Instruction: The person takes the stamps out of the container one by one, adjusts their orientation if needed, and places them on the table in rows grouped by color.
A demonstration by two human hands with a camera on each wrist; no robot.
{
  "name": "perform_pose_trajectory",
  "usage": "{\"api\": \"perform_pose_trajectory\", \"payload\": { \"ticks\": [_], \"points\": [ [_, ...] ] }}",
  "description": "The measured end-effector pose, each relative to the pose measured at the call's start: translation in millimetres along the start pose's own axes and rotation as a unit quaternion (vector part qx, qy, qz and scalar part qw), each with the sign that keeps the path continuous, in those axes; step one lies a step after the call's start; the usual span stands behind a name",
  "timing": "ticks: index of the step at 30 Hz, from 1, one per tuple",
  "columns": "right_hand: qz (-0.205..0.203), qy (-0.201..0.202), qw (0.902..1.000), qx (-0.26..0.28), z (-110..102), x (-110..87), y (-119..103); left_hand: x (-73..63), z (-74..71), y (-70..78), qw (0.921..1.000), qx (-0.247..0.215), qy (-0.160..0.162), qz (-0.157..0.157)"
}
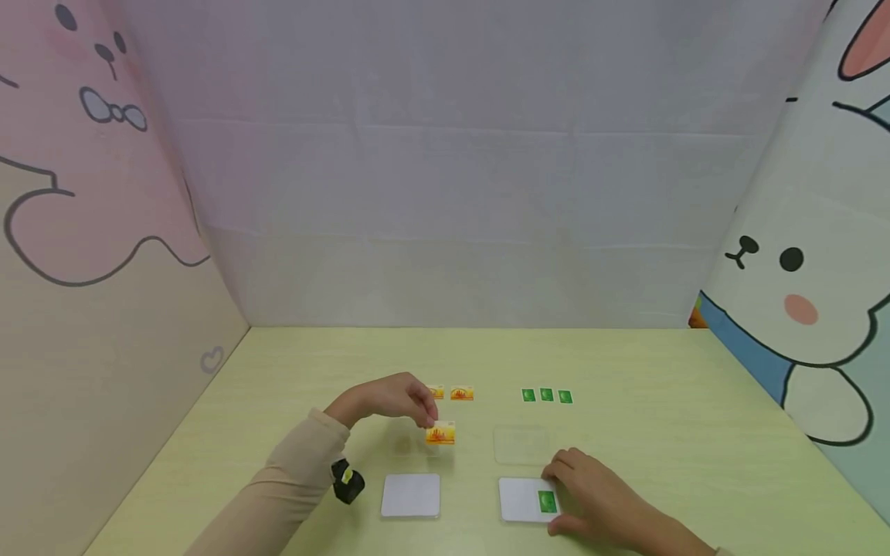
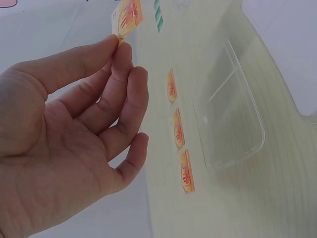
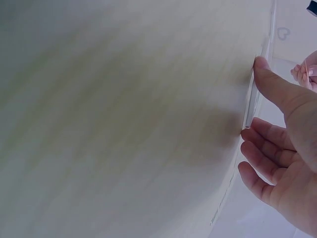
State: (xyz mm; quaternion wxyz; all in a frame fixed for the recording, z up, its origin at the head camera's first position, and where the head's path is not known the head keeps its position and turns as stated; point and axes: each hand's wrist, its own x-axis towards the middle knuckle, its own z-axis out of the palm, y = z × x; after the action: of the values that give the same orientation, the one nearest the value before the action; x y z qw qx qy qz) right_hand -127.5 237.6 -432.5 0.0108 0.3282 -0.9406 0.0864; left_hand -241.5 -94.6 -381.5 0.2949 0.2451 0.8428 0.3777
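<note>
Orange card (image 1: 441,434) pinched in left hand (image 1: 386,400); right hand (image 1: 591,494) flat, fingers relaxed; print unreadable.

The left arm wears a long beige sleeve (image 1: 278,486) with a ribbed cuff; a small black device (a yellow tag on it) (image 1: 347,481) hangs under the wrist, at about 7 o'clock from the bare left hand (image 1: 385,401)

Green table (image 1: 660,432), cards (image 1: 546,395), seemingly clear lids (image 1: 521,444)
</note>
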Motion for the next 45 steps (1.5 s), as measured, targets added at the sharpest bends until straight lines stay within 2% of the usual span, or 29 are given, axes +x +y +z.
{"api": "perform_pose_trajectory", "payload": {
  "ticks": [7,15,27,37,45],
  "points": [
    [0.0,-0.003,1.0,0.001,0,0.9,0,-3.3,-2.7,-1.1,0.9999,0.003,0.009,-0.007],
    [-0.016,0.018,0.9997,-0.002,2,1.0,2,-4.2,-7.2,-4.0,0.9997,0.011,0.016,-0.014],
    [0.004,-0.01,0.9999,0.002,-1,2.4,1,-8.2,-10.2,-5.2,0.9994,0.005,0.028,-0.02],
    [0.0,-0.001,1.0,0.0,0,0.9,1,-11.0,-12.8,-8.3,0.9991,-0.003,0.033,-0.028],
    [0.009,-0.011,0.9999,0.007,0,0.6,0,-12.3,-14.8,-13.4,0.9987,-0.011,0.038,-0.031]
  ]
}}
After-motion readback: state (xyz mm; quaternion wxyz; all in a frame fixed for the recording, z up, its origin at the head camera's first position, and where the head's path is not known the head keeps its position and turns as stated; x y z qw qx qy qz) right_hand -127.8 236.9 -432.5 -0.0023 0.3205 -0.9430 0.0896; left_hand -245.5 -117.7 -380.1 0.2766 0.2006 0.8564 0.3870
